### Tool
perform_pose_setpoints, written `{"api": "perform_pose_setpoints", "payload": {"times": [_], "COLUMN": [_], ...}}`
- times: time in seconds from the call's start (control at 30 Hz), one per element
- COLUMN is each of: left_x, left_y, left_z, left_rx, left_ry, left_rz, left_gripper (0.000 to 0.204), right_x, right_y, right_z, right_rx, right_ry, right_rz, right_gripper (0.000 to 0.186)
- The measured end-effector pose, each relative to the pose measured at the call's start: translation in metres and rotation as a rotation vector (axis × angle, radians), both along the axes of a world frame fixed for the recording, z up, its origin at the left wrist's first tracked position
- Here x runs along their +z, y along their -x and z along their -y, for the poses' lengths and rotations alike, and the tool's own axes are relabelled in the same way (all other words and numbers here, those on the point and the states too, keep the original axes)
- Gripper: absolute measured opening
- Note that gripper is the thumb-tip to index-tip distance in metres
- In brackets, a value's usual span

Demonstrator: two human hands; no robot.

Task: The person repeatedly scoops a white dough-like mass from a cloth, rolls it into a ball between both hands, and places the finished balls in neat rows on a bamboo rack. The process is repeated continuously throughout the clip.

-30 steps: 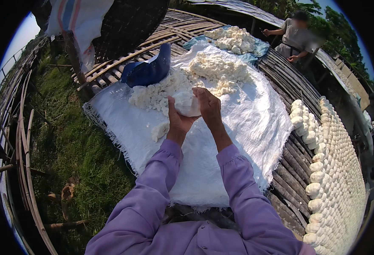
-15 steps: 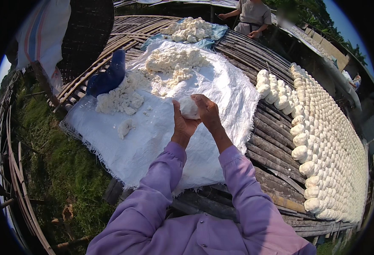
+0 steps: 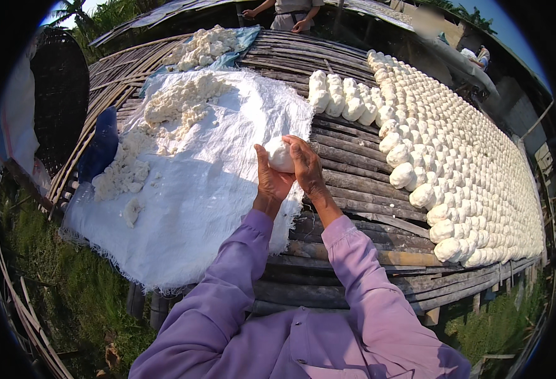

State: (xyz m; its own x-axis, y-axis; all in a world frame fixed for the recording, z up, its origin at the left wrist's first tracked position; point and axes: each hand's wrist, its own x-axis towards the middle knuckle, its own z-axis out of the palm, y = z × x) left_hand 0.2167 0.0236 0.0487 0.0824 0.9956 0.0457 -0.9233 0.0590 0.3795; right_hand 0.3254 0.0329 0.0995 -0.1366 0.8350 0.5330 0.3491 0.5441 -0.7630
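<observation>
Left fingers (image 3: pixel 261 156), right fingers (image 3: pixel 297 153): gripping white ball (image 3: pixel 278 154) | underside hidden | co-worker (image 3: pixel 292 7) cropped at top

the left forearm (image 3: pixel 227 262) and the right forearm (image 3: pixel 360 265) reach forward from the lower edge, slanting inward until the hands come together ahead of the chest (image 3: pixel 303 338). the left hand (image 3: pixel 273 180) is cupped, palm turned up and inward, its thumb (image 3: pixel 261 156) raised, its other fingers mostly hidden. the right hand (image 3: pixel 306 167) shows its back, its fingers (image 3: pixel 297 146) bent over toward the left. the two overlap along their lower edges, and both wrists (image 3: pixel 324 202) are bare, just beyond the cuffs (image 3: pixel 341 228)
</observation>
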Motion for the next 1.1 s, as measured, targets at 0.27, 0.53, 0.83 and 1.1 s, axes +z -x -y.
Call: {"api": "perform_pose_setpoints", "payload": {"times": [0.27,0.53,0.83,1.1], "left_x": [0.005,0.0,-0.006,-0.027], "left_y": [-0.092,-0.149,-0.21,-0.233], "left_z": [0.007,0.013,0.018,0.014], "left_rx": [-0.171,-0.2,-0.378,-0.372], "left_ry": [0.012,0.052,-0.009,0.148], "left_rz": [-0.075,-0.057,-0.174,-0.095], "left_gripper": [0.09,0.098,0.091,0.094], "right_x": [0.015,-0.002,-0.021,-0.03], "right_y": [-0.083,-0.152,-0.207,-0.236], "right_z": [0.016,0.037,0.035,0.056], "right_rx": [-0.29,-0.252,-0.493,-0.403], "right_ry": [-0.139,-0.014,0.135,0.063], "right_rz": [0.383,0.045,0.114,-0.146], "right_gripper": [0.06,0.064,0.059,0.06]}}
